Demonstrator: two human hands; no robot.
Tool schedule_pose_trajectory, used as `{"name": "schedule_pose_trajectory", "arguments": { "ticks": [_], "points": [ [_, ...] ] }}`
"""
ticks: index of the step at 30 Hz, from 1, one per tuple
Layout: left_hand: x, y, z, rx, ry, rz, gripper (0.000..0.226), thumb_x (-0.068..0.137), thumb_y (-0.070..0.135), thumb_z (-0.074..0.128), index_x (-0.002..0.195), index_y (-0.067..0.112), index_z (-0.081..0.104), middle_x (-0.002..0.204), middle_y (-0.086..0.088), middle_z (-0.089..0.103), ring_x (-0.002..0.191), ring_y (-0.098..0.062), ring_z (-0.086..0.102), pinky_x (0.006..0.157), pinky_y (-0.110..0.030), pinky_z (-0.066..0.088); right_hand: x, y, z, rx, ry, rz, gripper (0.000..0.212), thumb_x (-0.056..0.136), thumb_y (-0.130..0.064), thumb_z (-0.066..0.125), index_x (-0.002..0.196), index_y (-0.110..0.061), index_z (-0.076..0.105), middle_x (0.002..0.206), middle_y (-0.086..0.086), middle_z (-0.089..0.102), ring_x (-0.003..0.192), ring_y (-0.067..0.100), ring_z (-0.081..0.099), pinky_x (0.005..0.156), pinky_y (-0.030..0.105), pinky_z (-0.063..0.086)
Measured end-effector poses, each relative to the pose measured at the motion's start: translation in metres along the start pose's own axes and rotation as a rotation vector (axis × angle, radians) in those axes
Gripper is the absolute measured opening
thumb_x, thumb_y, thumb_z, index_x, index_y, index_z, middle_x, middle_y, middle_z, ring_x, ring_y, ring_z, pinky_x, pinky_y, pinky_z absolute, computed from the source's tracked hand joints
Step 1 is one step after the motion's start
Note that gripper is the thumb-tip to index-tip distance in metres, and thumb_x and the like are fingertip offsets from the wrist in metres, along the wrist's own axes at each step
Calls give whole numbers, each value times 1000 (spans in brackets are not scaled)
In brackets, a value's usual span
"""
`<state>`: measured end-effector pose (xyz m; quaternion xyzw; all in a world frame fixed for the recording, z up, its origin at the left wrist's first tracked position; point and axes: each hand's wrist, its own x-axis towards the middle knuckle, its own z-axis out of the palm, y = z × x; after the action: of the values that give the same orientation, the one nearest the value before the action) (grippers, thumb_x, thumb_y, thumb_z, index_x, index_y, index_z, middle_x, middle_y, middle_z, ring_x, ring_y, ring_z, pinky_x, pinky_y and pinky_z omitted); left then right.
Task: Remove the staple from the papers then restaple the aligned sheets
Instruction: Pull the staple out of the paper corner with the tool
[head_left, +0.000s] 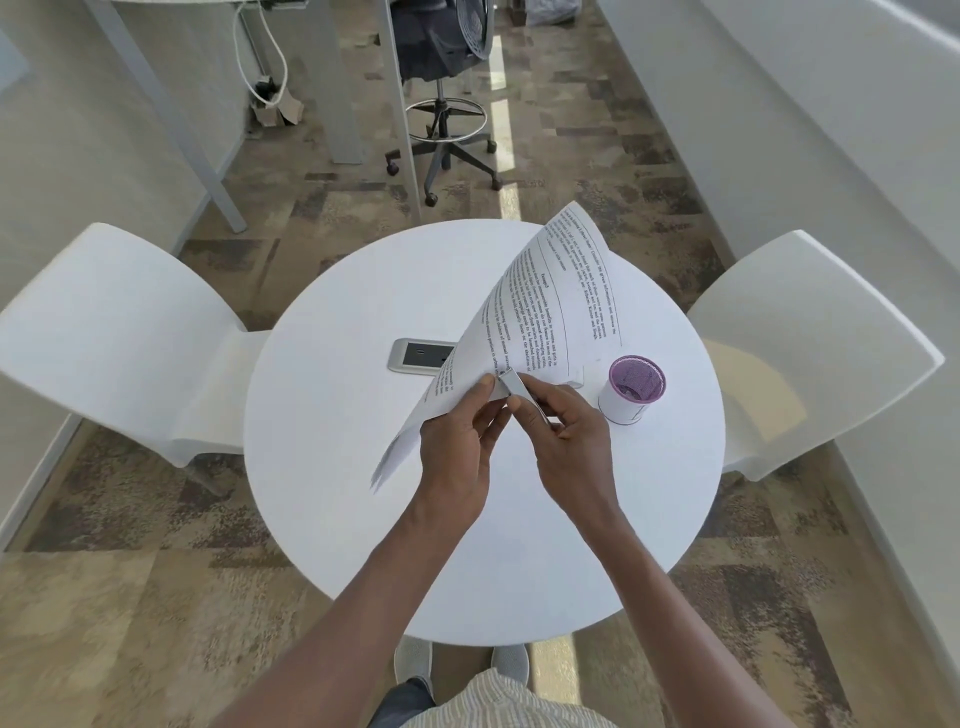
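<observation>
A person stands at a round white table (363, 519), both bare arms reaching out over it. The left hand (457, 457) holds a sheaf of white printed papers (540, 306) lifted off the tabletop, its thumb pressed on the upper face of the sheets near their lower edge and its fingers curled underneath, so the hand is closed around the stack. From that pinch the papers sweep up and away to the right in a curl, the printed side facing the camera, while their loose lower corner fans out down and to the left of the hand.

The right hand (571, 441) is closed around a small silver metal tool (511, 384), the thumb and fingers wrapped along its body. The tool's tip meets the edge of the papers just beside the left thumb, right at the spot where the sheets are pinched. Whether a staple sits under the tip cannot be made out; it is too small to see.

On the table behind the papers lies a grey rectangular power outlet panel (418, 356), partly covered by the lifted sheets. To the right of the hands stands a white cylindrical cup with a purple mesh interior (631, 389), apart from the right hand. Two white moulded chairs (119, 332) flank the table, and a dark office stool on castors (441, 104) stands further back on the patterned carpet.
</observation>
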<state>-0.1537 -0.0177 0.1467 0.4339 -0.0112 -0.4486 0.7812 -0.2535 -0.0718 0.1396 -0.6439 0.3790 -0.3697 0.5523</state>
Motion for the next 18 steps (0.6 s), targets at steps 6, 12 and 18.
{"name": "schedule_pose_trajectory", "arguments": {
  "ticks": [6, 12, 18],
  "points": [
    [-5, 4, 4, -23, -18, 6, 20, 93, 5, 63, 108, 12, 74, 111, -12, 76, 100, -21, 73, 80, -26, 59, -6, -5, 2, 33, 35, -41, 27, 93, -20, 71, 119, -27, 73, 99, -10, 69, 90, 3, 64, 67, 24, 48],
    [-9, 10, 10, -6, -23, 19, 18, 95, 5, 61, 103, 11, 76, 114, -15, 74, 103, -23, 72, 85, -28, 59, -8, -13, 4, 103, 40, -37, 24, 94, -19, 70, 116, -28, 73, 96, -12, 72, 86, 5, 64, 67, 25, 48],
    [-10, 11, 11, 3, -16, 16, 25, 94, 4, 63, 119, 4, 67, 120, -16, 72, 112, -26, 69, 92, -31, 58, -9, -16, 3, 165, 33, -10, 23, 96, -18, 67, 108, -37, 72, 83, -22, 73, 74, -3, 63, 65, 12, 48]
  ]
}}
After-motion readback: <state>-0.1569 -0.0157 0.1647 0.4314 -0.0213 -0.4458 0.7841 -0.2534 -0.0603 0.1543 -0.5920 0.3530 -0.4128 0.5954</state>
